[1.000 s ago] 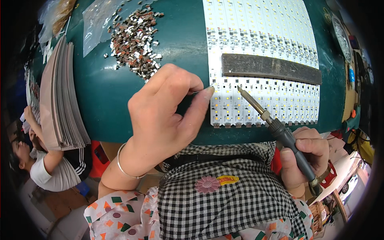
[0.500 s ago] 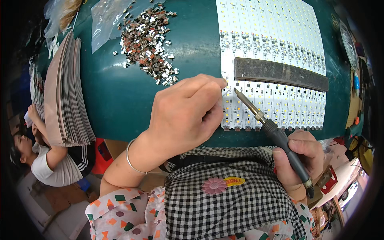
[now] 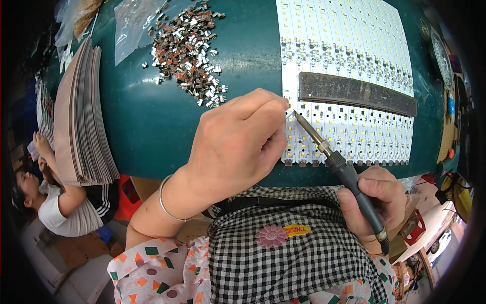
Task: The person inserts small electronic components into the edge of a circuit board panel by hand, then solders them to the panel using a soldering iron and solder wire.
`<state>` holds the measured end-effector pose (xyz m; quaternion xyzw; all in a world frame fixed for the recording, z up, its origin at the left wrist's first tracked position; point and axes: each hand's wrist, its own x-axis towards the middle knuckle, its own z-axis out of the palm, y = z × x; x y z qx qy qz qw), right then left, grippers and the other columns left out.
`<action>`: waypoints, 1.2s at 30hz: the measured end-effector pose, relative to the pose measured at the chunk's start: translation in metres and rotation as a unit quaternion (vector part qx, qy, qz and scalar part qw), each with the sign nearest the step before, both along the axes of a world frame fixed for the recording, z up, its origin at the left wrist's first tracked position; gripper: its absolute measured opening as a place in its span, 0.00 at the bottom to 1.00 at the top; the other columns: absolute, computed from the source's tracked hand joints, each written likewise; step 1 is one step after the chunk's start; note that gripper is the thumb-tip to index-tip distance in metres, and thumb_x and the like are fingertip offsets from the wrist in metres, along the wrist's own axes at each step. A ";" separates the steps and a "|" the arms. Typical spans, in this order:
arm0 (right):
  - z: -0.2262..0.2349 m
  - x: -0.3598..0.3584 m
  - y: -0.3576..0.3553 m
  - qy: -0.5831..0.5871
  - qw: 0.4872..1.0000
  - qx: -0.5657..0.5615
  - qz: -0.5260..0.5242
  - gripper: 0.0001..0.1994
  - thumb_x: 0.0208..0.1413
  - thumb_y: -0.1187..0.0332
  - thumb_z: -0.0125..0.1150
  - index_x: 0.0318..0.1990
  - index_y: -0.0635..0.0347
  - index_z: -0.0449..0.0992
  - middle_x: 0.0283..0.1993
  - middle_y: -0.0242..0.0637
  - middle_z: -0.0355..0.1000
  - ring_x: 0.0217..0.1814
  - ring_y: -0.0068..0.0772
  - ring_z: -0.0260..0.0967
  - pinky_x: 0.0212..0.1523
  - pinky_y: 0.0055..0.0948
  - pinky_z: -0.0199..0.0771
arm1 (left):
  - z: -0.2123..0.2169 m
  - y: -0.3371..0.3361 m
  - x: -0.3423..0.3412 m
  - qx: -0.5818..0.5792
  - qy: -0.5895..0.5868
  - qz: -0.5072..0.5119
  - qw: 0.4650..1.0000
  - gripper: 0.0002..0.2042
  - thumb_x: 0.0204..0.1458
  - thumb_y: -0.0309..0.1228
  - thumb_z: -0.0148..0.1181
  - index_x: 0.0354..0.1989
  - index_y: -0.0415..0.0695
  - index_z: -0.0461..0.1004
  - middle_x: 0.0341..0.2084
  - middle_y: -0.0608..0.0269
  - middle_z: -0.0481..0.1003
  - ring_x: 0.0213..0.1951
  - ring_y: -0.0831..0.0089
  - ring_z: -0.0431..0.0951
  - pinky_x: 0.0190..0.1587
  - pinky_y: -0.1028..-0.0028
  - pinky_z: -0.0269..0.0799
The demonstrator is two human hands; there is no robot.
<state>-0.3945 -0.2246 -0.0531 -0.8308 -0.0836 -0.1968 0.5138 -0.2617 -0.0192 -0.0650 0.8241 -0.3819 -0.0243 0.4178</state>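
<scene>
A soldering iron (image 3: 349, 180) with a dark handle and metal shaft lies in my right hand (image 3: 377, 200), fingers closed round the handle. Its tip points up and left, down at the leftmost LED strip boards (image 3: 304, 126). My left hand (image 3: 240, 134) is closed in a pinch at the left edge of the boards. A short thin piece of solder wire (image 3: 290, 115) sticks out from its fingertips, close to the iron's tip. Most of the pinch is hidden behind the hand. A dark flat bar (image 3: 357, 91) lies across the row of boards, just beyond the iron's tip.
Small connectors (image 3: 187, 53) lie heaped on the green table (image 3: 136, 116), beside a clear plastic bag (image 3: 131, 30). A tall stack of boards (image 3: 83, 121) stands at the left edge. Beyond it, another person (image 3: 63, 202) sits at work. A round metal dish (image 3: 440, 55) is at far right.
The soldering iron has shifted slightly left, its tip closer to the leftmost board. My left hand has moved a little right, still pinching the wire.
</scene>
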 end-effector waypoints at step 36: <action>0.008 -0.024 -0.059 -0.072 0.941 0.154 -0.292 0.10 0.54 0.73 0.61 0.43 0.63 0.69 0.30 0.37 0.65 0.25 0.22 0.59 0.23 0.19 0.57 | 0.007 -0.004 -0.006 0.015 0.022 0.032 0.999 0.07 0.38 0.15 0.61 0.24 0.39 0.71 0.32 0.61 0.80 0.15 0.85 0.63 0.17 0.82 0.58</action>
